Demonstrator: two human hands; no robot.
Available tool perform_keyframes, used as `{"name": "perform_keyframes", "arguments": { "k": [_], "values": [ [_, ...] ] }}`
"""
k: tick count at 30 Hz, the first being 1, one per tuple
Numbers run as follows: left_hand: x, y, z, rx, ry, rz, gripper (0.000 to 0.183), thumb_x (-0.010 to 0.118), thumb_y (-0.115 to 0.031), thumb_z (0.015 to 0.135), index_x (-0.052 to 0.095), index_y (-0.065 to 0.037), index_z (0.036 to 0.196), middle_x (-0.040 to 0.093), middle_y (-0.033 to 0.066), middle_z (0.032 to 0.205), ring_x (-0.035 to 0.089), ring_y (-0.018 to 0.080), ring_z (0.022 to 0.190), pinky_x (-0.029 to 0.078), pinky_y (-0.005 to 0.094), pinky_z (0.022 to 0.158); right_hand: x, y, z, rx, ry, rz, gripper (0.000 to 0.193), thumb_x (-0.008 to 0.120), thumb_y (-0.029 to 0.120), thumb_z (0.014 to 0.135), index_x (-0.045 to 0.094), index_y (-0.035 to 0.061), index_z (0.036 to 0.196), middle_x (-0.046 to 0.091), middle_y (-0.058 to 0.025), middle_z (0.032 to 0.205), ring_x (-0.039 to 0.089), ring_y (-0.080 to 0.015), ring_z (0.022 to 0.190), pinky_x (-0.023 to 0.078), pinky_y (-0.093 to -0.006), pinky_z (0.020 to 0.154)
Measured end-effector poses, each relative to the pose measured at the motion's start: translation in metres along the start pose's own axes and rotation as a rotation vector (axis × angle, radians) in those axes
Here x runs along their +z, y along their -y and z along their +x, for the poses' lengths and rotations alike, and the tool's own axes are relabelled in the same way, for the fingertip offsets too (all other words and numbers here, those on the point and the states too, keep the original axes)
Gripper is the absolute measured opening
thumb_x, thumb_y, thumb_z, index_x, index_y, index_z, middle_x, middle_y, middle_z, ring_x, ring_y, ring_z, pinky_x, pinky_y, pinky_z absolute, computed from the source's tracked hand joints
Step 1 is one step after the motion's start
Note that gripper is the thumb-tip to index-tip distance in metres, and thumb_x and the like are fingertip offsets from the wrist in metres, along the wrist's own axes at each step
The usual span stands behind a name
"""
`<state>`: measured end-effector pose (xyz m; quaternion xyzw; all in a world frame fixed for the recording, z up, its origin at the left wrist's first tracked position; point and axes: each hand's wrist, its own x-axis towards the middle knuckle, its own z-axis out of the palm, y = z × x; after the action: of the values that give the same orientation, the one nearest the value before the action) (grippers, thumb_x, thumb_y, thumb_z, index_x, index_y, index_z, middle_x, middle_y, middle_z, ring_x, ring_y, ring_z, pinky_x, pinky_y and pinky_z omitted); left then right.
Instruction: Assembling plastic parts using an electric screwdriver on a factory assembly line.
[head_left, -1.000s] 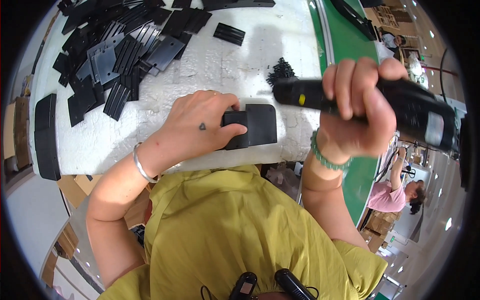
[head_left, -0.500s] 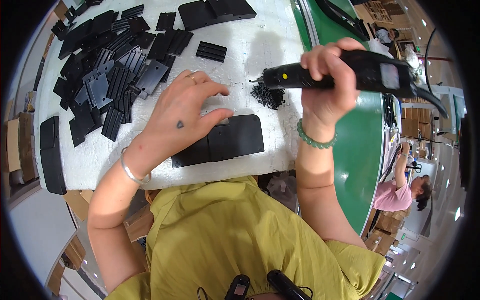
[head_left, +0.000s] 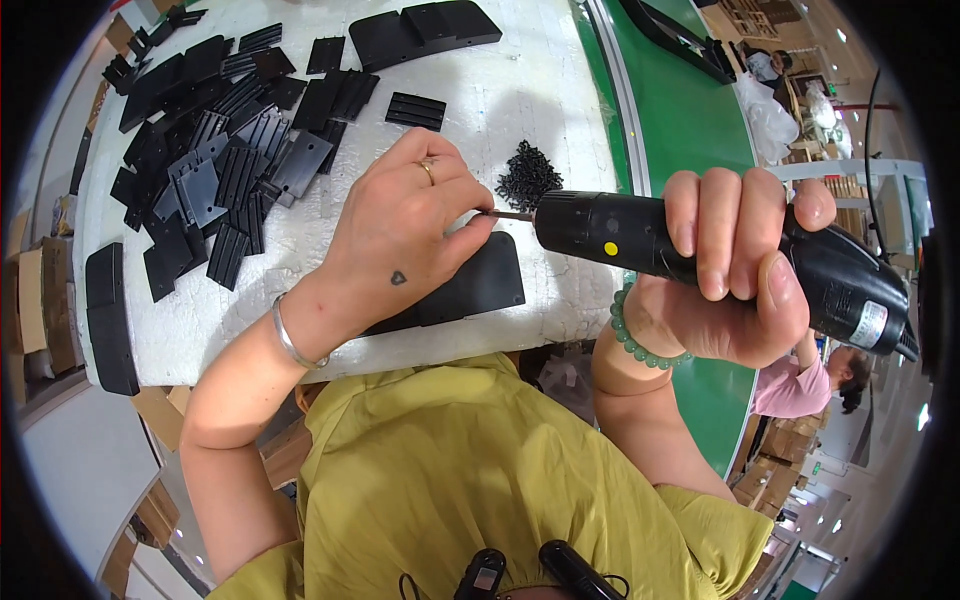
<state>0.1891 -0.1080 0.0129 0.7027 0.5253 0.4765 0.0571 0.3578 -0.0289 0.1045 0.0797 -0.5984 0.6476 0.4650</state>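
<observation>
Mid-frame, the left hand [head_left: 410, 215] is pinching the bit [head_left: 515, 215], risking nips if the screwdriver [head_left: 600, 225] clenched in the right hand [head_left: 740, 255] spins.

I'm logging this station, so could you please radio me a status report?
Right hand gripping black power screwdriver. Left hand pinching at bit tip. Black panel partly hidden by left hand. Black screw pile just beyond bit.

Screw pile [head_left: 529, 177] R of plates [head_left: 238, 175] (on tbl [head_left: 545, 100]).

Bright light, soft shadows on white tabletop [head_left: 560, 95] (corners black, edges bowed)
</observation>
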Motion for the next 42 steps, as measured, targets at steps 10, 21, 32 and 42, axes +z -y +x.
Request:
{"name": "perform_keyframes", "arguments": {
  "k": [10,21,32,42],
  "values": [
    [-0.004,-0.007,-0.006,0.017,-0.052,0.044,0.011,0.069,-0.002,0.063,0.061,-0.003,0.071,0.056,0.0047,0.069,0.055,0.0235,0.080,0.048,0.0309,0.065,0.009,0.001,-0.001,0.031,0.019,-0.013,0.030,0.052,0.006,0.074,0.048,0.0095,0.103,0.045,0.0044,0.062,0.044,-0.0067,0.052,0.036,-0.0247,0.058],
    [-0.012,-0.017,-0.026,-0.108,-0.008,0.001,0.048,0.075,-0.009,0.061,0.059,-0.004,0.106,0.062,0.0121,0.089,0.057,0.0283,0.080,0.049,0.0346,0.066,0.020,0.002,-0.010,0.031,0.070,-0.109,0.029,0.053,0.010,0.075,0.044,0.0105,0.102,0.046,0.0067,0.063,0.045,-0.0056,0.052,0.037,-0.0228,0.056],
    [-0.017,-0.010,-0.052,-0.386,0.224,0.103,0.042,0.071,-0.023,0.074,0.057,-0.007,0.110,0.058,0.0113,0.084,0.055,0.0274,0.078,0.044,0.0337,0.072,0.030,-0.011,-0.046,0.259,0.077,-0.109,0.034,0.058,0.006,0.076,0.042,0.0138,0.105,0.045,0.0055,0.060,0.044,-0.0077,0.046,0.038,-0.0226,0.049],
    [-0.003,-0.002,-0.066,-0.365,0.229,0.049,0.036,0.072,-0.032,0.071,0.060,-0.006,0.094,0.058,0.0089,0.075,0.057,0.0278,0.075,0.046,0.0376,0.066,0.047,-0.014,-0.051,0.335,0.081,-0.197,0.030,0.063,0.009,0.074,0.039,0.0158,0.092,0.047,0.0047,0.057,0.044,-0.0084,0.043,0.040,-0.0238,0.046]
  ]
}}
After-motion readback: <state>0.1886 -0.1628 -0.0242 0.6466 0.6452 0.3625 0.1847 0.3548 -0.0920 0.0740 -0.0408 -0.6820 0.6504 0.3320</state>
